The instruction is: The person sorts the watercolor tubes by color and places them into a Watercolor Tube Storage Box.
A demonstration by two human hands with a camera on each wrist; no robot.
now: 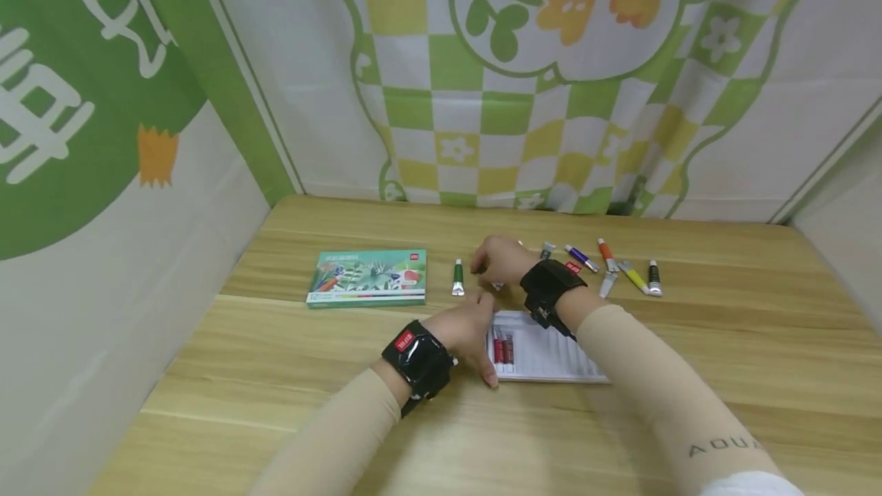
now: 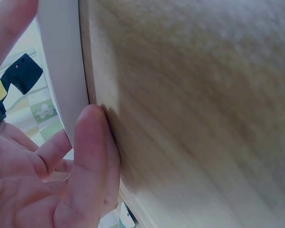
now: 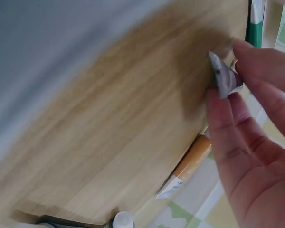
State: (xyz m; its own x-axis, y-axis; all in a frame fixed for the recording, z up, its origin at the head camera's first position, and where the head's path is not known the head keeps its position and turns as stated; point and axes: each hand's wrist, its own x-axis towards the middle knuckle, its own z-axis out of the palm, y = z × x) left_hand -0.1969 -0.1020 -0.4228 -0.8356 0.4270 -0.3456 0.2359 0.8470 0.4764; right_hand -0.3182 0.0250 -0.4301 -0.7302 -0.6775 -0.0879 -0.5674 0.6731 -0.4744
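My left hand grips the left end of a white ridged tray, thumb at the front corner and fingers at the back corner. In the left wrist view the fingertips lie along the tray's white side. Two dark red paint tubes lie side by side in the tray's leftmost slots. Just behind the tray, my right hand pinches a small paint tube, its silver crimped end showing between the fingertips. The fingers hide its colour. A green paint tube lies left of this hand.
A teal paint box lies on the wooden table at the left. Several loose tubes lie at the back right, among them a purple tube, an orange tube, a yellow tube and a black tube. A patterned curtain hangs behind.
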